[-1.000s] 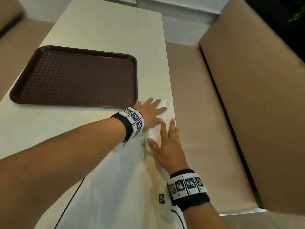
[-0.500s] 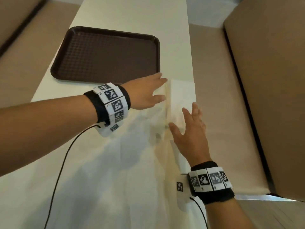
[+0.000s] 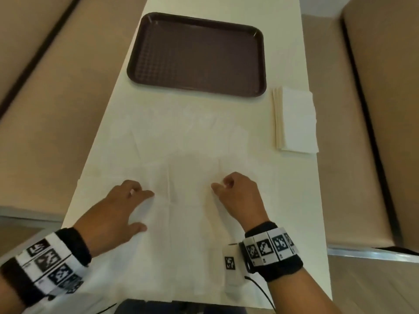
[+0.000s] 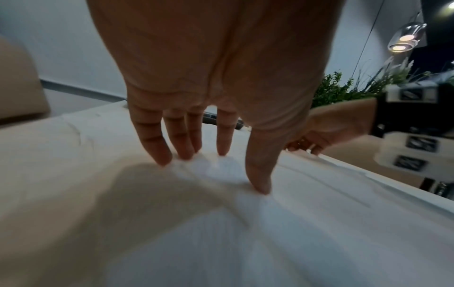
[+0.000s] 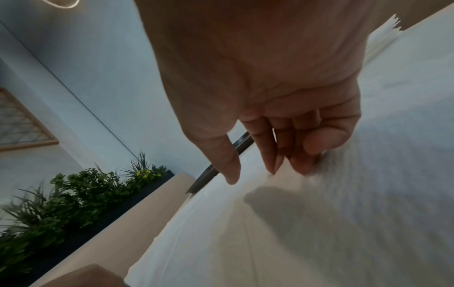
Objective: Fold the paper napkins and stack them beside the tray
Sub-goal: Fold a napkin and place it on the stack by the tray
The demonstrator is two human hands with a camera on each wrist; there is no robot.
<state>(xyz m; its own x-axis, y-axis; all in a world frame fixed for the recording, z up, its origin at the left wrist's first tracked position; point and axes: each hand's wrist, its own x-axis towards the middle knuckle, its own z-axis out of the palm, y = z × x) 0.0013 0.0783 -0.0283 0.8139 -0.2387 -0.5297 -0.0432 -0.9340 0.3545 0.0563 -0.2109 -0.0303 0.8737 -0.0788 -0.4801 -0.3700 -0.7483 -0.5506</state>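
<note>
Unfolded napkins (image 3: 181, 159) spread flat over the near half of the table (image 3: 226, 5), overlapping, creases showing across them, edges hard to tell apart against the pale top. On the sheet nearest the body, both hands. Left hand (image 3: 120, 214) laid down with straight, slightly spread fingers (image 4: 157, 147), tips and thumb pressing into the paper, nothing gripped; from the left wrist view, small puckers in the sheet around the fingertips. Right hand (image 3: 238, 196) to the right of it, apart, fingers (image 5: 312, 143) curled under, thumb and forefinger close together at the paper; whether a fold of napkin is actually pinched between them cannot be told, since the right wrist view is blurred there. Farther off, on the right side of the table, a stack (image 3: 294, 121) of folded napkins, square, edges roughly aligned, lying just beside the near right corner of the tray (image 3: 140, 71) without touching it. Tray dark brown, textured, flat on the far half of the table. Marker bands on both wrists, a black cable trailing from the right one. Beige benches (image 3: 49, 98) along both long sides of the table. Green plants (image 5: 73, 194) and a pale wall in the wrist views.
</note>
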